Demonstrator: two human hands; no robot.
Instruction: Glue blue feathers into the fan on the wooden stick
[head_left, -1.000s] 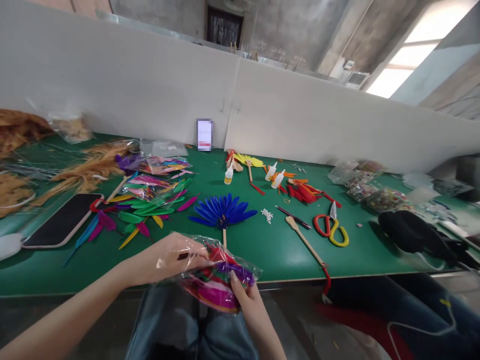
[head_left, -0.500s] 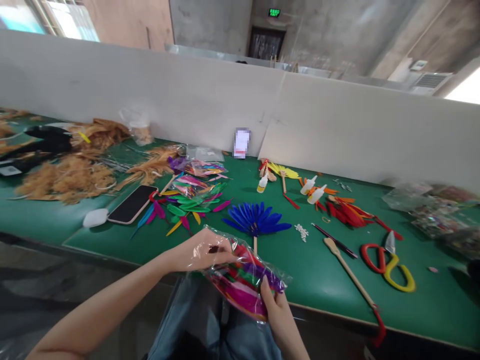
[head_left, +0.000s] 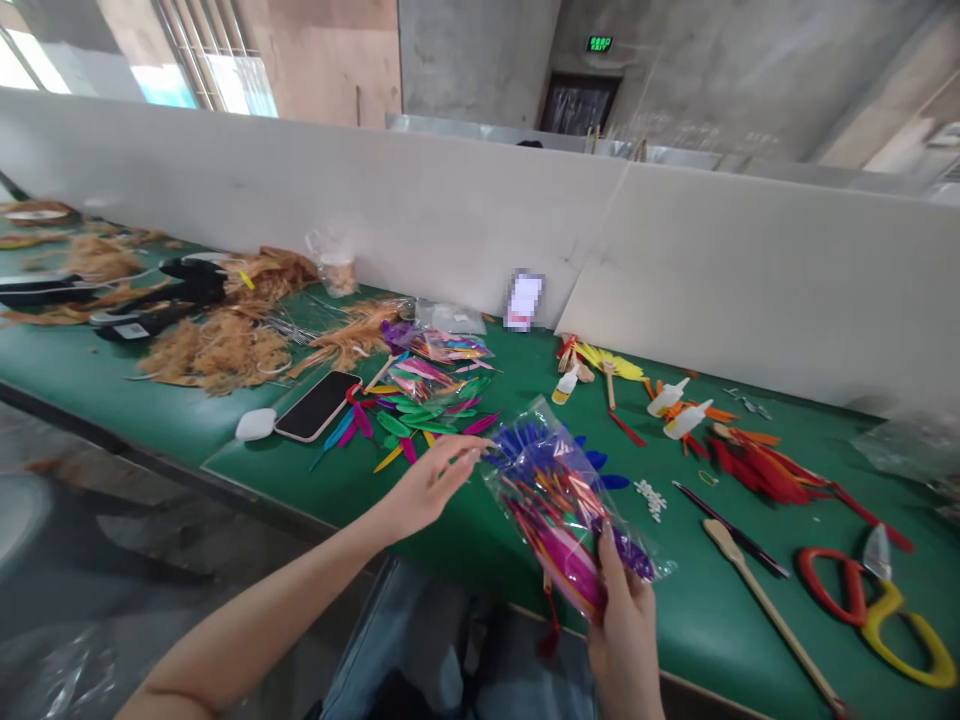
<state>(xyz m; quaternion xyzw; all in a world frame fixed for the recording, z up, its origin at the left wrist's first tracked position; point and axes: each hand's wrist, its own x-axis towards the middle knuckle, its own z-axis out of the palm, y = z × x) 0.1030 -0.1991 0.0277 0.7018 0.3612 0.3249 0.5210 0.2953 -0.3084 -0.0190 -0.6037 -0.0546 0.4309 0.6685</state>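
My right hand (head_left: pixel 626 625) grips a clear plastic bag of coloured feathers (head_left: pixel 559 505) by its lower end and holds it up over the table's front edge. My left hand (head_left: pixel 431 480) is stretched out beside the bag's top, fingers open and apart, empty. Behind the bag lies a blue feather fan (head_left: pixel 592 460), mostly hidden. A heap of loose green, pink and yellow feathers (head_left: pixel 416 410) lies just beyond my left hand.
On the green table (head_left: pixel 112 385) lie a black phone (head_left: pixel 315 405), a white pebble-shaped object (head_left: pixel 255 424), tan feather piles (head_left: pixel 214 350), glue bottles (head_left: pixel 675 408), red feathers (head_left: pixel 757 465), a wooden stick (head_left: pixel 765 605), red-and-yellow scissors (head_left: pixel 874 595). A white partition (head_left: pixel 420 215) runs behind.
My left hand has let go of the bag and opened. My right hand has lifted the bag up and to the right. The view has swung left.
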